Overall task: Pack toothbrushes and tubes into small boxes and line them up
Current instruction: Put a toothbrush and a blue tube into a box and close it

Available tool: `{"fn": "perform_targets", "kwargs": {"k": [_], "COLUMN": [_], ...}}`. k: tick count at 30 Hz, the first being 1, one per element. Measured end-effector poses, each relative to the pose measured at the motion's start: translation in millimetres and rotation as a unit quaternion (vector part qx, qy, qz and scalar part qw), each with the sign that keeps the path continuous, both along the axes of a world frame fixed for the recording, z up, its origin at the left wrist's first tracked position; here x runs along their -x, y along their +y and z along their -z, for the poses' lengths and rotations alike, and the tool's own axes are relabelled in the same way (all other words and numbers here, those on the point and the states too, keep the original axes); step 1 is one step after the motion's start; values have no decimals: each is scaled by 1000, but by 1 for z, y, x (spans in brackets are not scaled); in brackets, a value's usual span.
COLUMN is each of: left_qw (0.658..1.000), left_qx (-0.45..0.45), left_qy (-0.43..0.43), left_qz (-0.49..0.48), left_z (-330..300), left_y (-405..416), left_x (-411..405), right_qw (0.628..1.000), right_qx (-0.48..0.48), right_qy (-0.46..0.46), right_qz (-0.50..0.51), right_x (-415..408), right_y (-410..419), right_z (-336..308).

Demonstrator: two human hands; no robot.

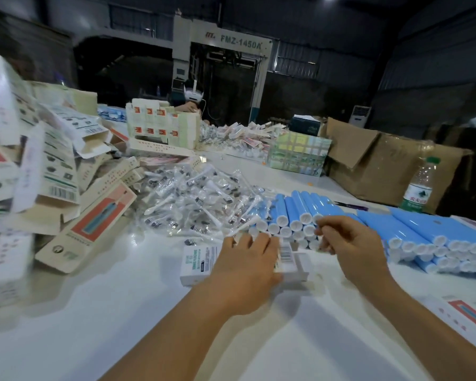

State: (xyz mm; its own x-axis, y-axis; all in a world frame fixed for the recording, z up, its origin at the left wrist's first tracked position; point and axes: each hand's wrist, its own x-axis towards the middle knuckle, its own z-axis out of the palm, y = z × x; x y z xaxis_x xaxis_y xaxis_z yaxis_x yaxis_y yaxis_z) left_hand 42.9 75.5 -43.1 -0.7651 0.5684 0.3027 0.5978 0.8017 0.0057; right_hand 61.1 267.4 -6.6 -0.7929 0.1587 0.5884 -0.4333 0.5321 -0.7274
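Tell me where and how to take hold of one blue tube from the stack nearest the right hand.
Grip a top-row blue tube by its white capped end, coming from the near side. The tubes lie flat, packed side by side with caps facing the person, so only the ends stick out free. The right hand is already there; pinch the cap end, probably, and draw it straight out.

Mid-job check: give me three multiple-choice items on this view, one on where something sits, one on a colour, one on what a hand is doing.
1. Where does the water bottle stand?
A. by the cardboard carton, far right
B. among the toothbrush heads
C. in front of the left hand

2. What colour are the tubes?
A. red
B. blue with white caps
C. green

3. What is the left hand doing?
A. hanging idle off the table
B. lifting the bottle
C. resting on the small white box

Answers: 1 A, it stands against the brown carton. 2 B, blue bodies, white ends. 3 C, its palm and fingers cover the box on the table.
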Motion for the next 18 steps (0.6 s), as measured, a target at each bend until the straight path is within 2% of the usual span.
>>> {"fn": "perform_targets", "kwargs": {"k": [2, 4, 6, 9, 10, 12, 16, 17, 18], "left_qw": [1000, 999, 998, 999, 999, 999, 999, 999, 999], "left_qx": [25, 36, 42, 13, 1, -6, -12, -12, -8], "left_qy": [18, 32, 39, 36, 34, 39, 44, 41, 38], "left_qz": [4, 10, 24, 25, 25, 25, 25, 24, 23], "left_z": [1, 1, 3, 4, 4, 5, 7, 7, 7], "left_y": [4, 5, 5, 5, 5, 5, 4, 4, 4], "left_x": [-4, -7, -9, -9, -8, -6, -4, -4, -4], "right_qw": [980, 924, 850, 703, 672, 659, 619, 616, 629], "right_qx": [-200, -380, -517, -706, -737, -749, -784, -786, -775], "right_qy": [-11, 8, 9, 2, -7, -36, -9, -11, -17], "right_qz": [-4, -49, -100, -86, -70, -48, -45, -51, -58], "right_x": [22, 48, 75, 110, 117, 124, 130, 129, 128], "right_y": [-16, -42, -71, -109, -119, -130, -134, -132, -131], "right_z": [-19, -33, -35, -28, -25, -22, -16, -17, -18]}}
